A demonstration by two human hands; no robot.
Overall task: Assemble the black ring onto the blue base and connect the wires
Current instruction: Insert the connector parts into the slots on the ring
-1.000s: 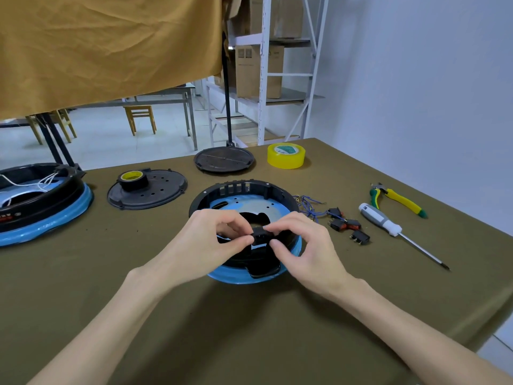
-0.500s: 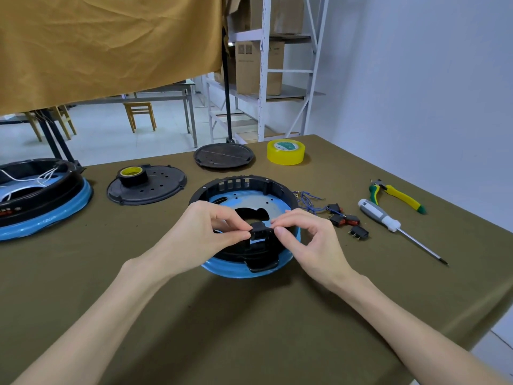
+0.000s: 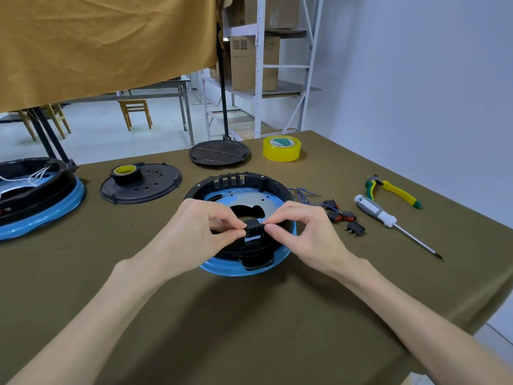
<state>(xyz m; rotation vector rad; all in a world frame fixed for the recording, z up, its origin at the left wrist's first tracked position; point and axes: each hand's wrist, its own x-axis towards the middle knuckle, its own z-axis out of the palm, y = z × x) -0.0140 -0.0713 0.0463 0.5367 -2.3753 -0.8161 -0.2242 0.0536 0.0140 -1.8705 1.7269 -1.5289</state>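
Pinching small black switch btwn both hands' fingers, above black ring.

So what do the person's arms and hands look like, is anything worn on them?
Both arms are bare as far up as the head view shows: no sleeves in sight. The left hand and the right hand wear no gloves, and no rings, watch or wristband show on the fingers or wrists. The fingernails look short and unpainted. No cables, straps or markings are visible on either arm.

A yellow tape roll, screwdriver, pliers and two black discs lie on the olive table.
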